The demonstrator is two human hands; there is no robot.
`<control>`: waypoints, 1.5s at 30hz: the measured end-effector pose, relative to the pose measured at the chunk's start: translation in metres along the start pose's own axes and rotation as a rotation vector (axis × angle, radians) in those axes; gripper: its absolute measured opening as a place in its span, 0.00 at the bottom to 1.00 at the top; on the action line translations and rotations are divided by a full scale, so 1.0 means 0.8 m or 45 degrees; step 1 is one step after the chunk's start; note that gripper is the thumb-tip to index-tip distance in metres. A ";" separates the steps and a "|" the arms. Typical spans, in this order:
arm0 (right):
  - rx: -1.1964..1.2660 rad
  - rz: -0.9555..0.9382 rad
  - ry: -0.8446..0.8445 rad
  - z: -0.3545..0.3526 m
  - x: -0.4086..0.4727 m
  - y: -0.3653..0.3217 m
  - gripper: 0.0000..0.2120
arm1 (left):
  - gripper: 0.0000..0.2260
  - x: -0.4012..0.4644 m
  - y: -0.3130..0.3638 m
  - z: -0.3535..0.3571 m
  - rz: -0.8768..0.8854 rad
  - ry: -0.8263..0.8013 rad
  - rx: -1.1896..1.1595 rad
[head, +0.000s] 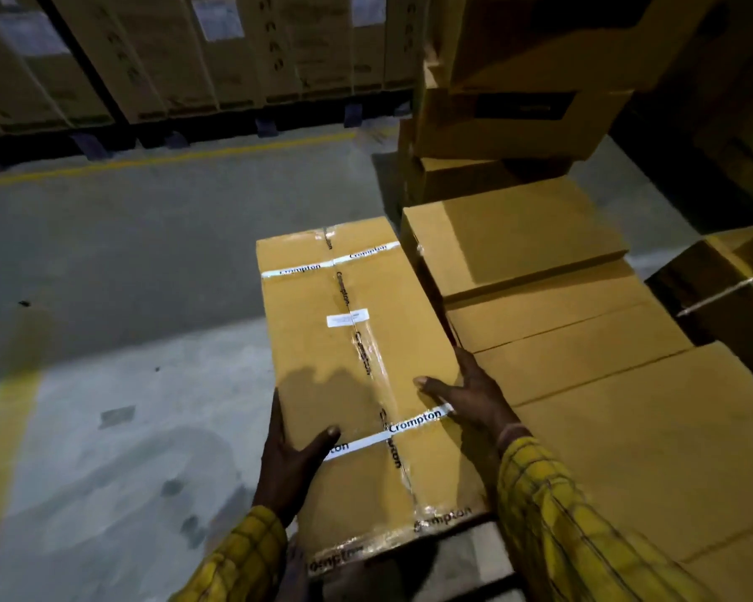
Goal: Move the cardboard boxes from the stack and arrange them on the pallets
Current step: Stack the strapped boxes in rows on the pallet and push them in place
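A long brown cardboard box (357,362) with white printed straps and clear tape lies lengthwise in front of me, beside a row of flat boxes (583,362) on its right. My left hand (290,462) grips its left edge, thumb on top and fingers down the side. My right hand (470,393) holds the right edge, thumb on the top face, fingers in the gap next to the neighbouring box. What the box rests on is hidden under it.
A leaning stack of cardboard boxes (518,119) rises behind the row at the upper right. Tall cartons on racking (170,58) line the far side of the aisle. Grey concrete floor (105,297) with yellow lines lies to the left.
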State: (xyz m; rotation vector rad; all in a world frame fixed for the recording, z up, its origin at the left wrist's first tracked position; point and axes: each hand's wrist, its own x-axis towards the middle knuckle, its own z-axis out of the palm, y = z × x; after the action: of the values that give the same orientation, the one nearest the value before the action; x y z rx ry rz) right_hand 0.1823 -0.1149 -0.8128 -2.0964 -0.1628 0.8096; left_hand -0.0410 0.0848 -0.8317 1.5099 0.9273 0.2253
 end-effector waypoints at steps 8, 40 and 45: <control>-0.183 0.000 0.178 0.036 0.159 0.049 0.35 | 0.42 0.167 -0.070 0.044 0.067 -0.175 -0.083; -1.063 -0.008 0.228 0.081 0.098 0.191 0.45 | 0.56 0.189 -0.124 0.083 -0.070 -0.302 0.175; -1.084 -0.025 0.276 0.085 0.093 0.196 0.41 | 0.55 0.195 -0.124 0.082 -0.088 -0.379 0.286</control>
State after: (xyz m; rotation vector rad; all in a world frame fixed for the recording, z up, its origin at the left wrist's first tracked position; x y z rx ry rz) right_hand 0.1730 -0.1370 -0.9977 -2.9521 -0.4730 0.5303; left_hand 0.0621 0.1267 -0.9929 1.6594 0.7824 -0.1565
